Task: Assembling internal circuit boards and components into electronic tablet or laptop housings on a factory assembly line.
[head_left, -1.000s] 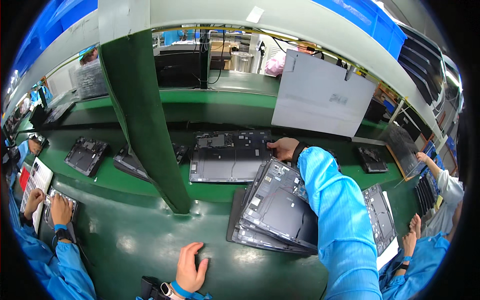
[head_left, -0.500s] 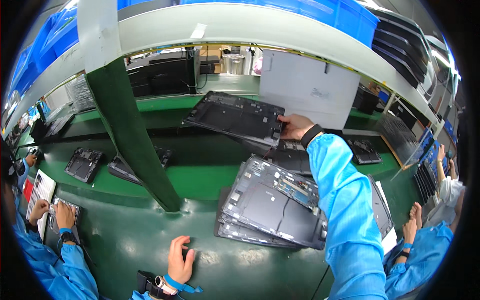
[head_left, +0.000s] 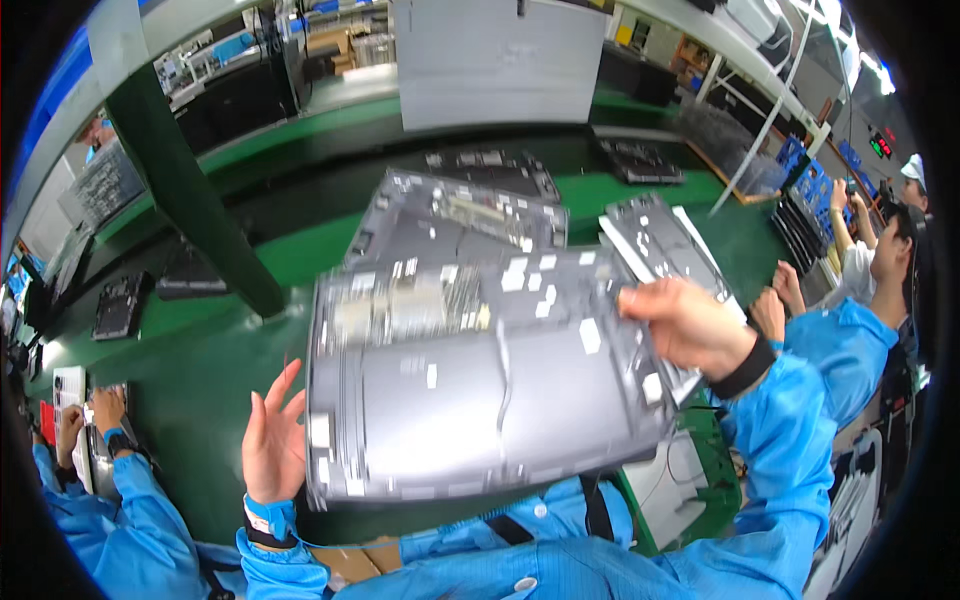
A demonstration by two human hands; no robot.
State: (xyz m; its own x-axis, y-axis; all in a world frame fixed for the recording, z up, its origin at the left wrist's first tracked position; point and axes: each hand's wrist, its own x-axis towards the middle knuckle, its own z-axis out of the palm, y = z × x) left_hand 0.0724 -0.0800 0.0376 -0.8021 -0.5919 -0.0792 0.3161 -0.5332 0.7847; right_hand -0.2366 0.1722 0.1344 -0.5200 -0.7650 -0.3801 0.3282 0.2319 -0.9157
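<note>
My right hand [head_left: 695, 325] grips the right side of a dark grey tablet housing [head_left: 430, 410], its thumb on the top face. The housing hangs close in front of me, inner side up, slightly blurred; a circuit board, a cable and several white patches show on it. My left hand [head_left: 275, 440] is open, fingers apart, beside the housing's left edge; whether it touches is unclear. Just beyond, a stack of similar housings [head_left: 400, 215] is partly hidden by the held one.
More housings lie farther off: one [head_left: 645, 160] back right, another [head_left: 120, 305] on the left, one [head_left: 665, 240] on white sheets. A green post [head_left: 190, 190] rises left of the stack. A white panel [head_left: 500, 70] stands behind. Co-workers' hands [head_left: 105, 410] are at left, others [head_left: 770, 310] right.
My right hand, holding a housing, has come from beyond the stack to near my body. My left hand has risen from the table to the housing's left edge. The view has shifted.
</note>
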